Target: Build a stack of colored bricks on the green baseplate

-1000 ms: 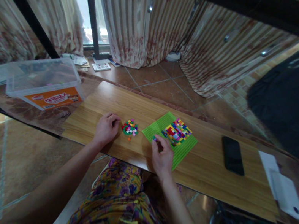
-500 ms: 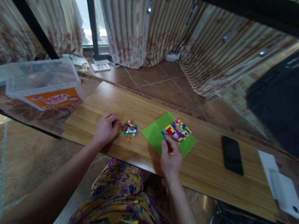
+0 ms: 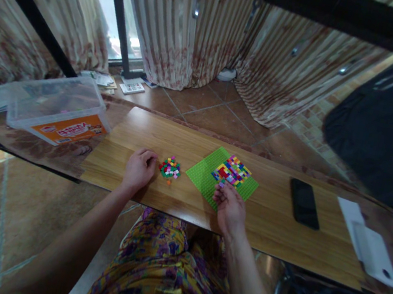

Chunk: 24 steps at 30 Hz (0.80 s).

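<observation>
On the wooden board lies a green studded baseplate, partly covered by a patch of multicoloured toy bricks. My right hand is over the plate's near corner, palm turned partly up and fingers curled closed. A tiny lilac brick shows at its fingertips, close to the patch's near edge. To the left, my left hand rests on the board with its fingers curled in; what they hold, if anything, is hidden. Just beside it is a small heap of loose coloured bricks.
A black phone lies on the board's right part, with a white plastic item beyond it. At the left stands a clear plastic box with an orange label. Curtains hang behind, and papers lie on the floor.
My right hand has drawn slightly right and towards me, turning so more of its palm and curled fingers show. My left hand and the loose heap have stayed put.
</observation>
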Each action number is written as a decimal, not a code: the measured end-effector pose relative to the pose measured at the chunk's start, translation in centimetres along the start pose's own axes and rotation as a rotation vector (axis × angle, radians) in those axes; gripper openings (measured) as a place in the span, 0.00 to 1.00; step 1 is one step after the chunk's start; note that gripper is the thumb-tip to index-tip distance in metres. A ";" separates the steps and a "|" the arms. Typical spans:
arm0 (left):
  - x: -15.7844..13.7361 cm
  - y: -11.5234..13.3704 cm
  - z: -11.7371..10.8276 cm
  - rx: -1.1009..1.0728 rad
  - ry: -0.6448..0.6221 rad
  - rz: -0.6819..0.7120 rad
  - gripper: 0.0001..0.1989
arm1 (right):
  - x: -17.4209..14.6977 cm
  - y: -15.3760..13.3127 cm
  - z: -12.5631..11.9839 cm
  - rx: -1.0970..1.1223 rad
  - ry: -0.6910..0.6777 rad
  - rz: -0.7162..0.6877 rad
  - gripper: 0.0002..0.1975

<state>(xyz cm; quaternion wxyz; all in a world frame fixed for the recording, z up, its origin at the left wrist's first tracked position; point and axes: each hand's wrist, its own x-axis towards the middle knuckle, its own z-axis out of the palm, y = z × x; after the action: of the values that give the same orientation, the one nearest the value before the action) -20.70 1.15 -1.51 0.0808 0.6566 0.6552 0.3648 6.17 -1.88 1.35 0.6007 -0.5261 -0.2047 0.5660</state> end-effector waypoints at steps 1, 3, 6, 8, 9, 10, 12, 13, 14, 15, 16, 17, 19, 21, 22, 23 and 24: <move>0.0 0.0 0.0 0.001 -0.003 0.000 0.09 | -0.1 -0.1 0.0 0.011 -0.007 0.009 0.15; 0.0 0.0 -0.1 0.001 -0.008 0.001 0.10 | -0.2 -0.2 0.1 0.024 -0.020 0.024 0.14; 0.0 0.1 -0.1 -0.003 -0.008 -0.002 0.10 | -0.3 0.1 0.1 0.017 -0.043 0.038 0.14; 0.0 0.1 -0.1 -0.004 -0.004 -0.008 0.10 | -0.3 0.4 0.1 -0.010 -0.063 0.033 0.15; 0.0 0.1 -0.1 -0.004 -0.001 -0.009 0.09 | -0.3 0.5 0.0 -0.030 -0.072 0.024 0.15; 0.0 0.1 -0.1 -0.004 0.001 -0.009 0.09 | -0.3 0.7 0.0 -0.051 -0.077 0.012 0.16; 0.0 0.1 0.0 -0.003 0.002 -0.009 0.09 | -0.2 0.9 0.0 -0.092 -0.082 -0.015 0.17; 0.0 0.1 0.0 -0.003 0.000 -0.009 0.09 | -0.2 1.0 0.0 -0.110 -0.082 -0.027 0.17; 0.0 0.0 0.0 -0.001 -0.002 -0.008 0.09 | -0.2 1.1 0.0 -0.126 -0.082 -0.035 0.18; 0.0 0.0 0.0 0.001 -0.004 -0.009 0.09 | -0.1 1.1 0.0 -0.140 -0.083 -0.041 0.18; 0.0 0.0 0.0 0.004 -0.006 -0.008 0.09 | -0.1 1.2 0.0 -0.152 -0.083 -0.045 0.18; 0.0 0.0 0.0 0.006 -0.006 -0.007 0.09 | -0.1 1.2 0.0 -0.163 -0.082 -0.047 0.18; 0.0 -0.1 0.0 0.007 -0.008 -0.002 0.09 | -0.1 1.2 0.1 -0.182 -0.082 -0.054 0.18; 0.0 -0.1 0.1 0.008 -0.007 -0.001 0.09 | -0.2 1.2 0.1 -0.203 -0.085 -0.065 0.18; 0.0 -0.1 0.1 0.010 -0.006 -0.003 0.09 | -0.2 1.1 0.2 -0.213 -0.088 -0.071 0.18; 0.0 -0.1 0.1 0.012 -0.005 -0.004 0.09 | -0.3 1.1 0.3 -0.223 -0.092 -0.079 0.18; 0.0 -0.1 0.1 0.014 -0.005 -0.005 0.09 | -0.4 1.1 0.3 -0.233 -0.098 -0.086 0.18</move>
<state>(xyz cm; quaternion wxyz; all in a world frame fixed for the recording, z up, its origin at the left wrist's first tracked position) -20.72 1.20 -1.60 0.0787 0.6565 0.6592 0.3582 5.30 -2.31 0.68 0.5485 -0.5549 -0.3207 0.5371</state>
